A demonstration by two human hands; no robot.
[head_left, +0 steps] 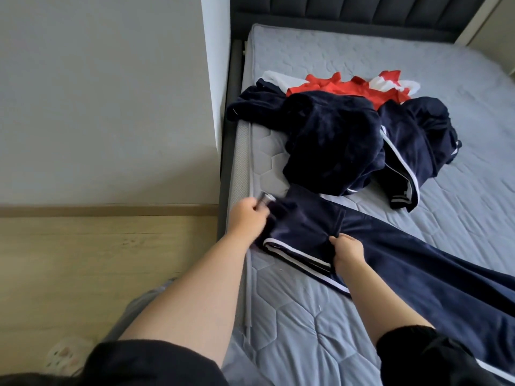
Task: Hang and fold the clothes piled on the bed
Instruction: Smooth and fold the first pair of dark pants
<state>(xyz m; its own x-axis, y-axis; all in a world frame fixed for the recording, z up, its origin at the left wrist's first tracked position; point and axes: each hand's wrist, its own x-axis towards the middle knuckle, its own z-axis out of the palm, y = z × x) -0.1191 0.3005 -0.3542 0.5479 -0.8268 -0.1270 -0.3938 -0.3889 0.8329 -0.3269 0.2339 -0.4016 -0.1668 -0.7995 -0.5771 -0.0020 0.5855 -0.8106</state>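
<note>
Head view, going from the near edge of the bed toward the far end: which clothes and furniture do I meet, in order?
First the navy trousers with white side stripes, laid flat → heap of dark navy garments → red and white garment → dark grey padded headboard.

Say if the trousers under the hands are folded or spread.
Spread out, not folded: the navy trousers run flat across the mattress past the frame's edge; right hand pinches them, left hand grips a metal piece at their end.
</note>
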